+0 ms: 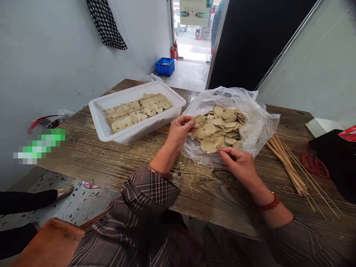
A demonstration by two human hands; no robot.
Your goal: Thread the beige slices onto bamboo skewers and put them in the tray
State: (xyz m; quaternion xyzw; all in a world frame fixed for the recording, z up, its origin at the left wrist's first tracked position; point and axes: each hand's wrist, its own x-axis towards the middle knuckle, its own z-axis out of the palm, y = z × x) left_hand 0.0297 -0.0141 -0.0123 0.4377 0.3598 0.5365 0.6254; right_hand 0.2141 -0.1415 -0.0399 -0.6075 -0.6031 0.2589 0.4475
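Many thin beige slices (229, 120) lie heaped in an open clear plastic bag (254, 126) on the wooden table. My left hand (180, 129) pinches a round beige slice (198, 121) at the bag's left edge. At the bag's near side, the closed fingertips of my right hand (240, 163) meet the edge of a few slices (213, 144); these look threaded on a skewer, mostly hidden. To the left, a white plastic tub (139, 131) holds rows of skewered slices (139, 109).
Loose bamboo skewers (289, 165) lie on the wooden table (205, 193) at the right, beside red-handled scissors (314, 165) and a black bag (330, 159). A blue crate (165, 67) stands on the floor near the doorway. Another person's leg (27, 200) shows at the lower left.
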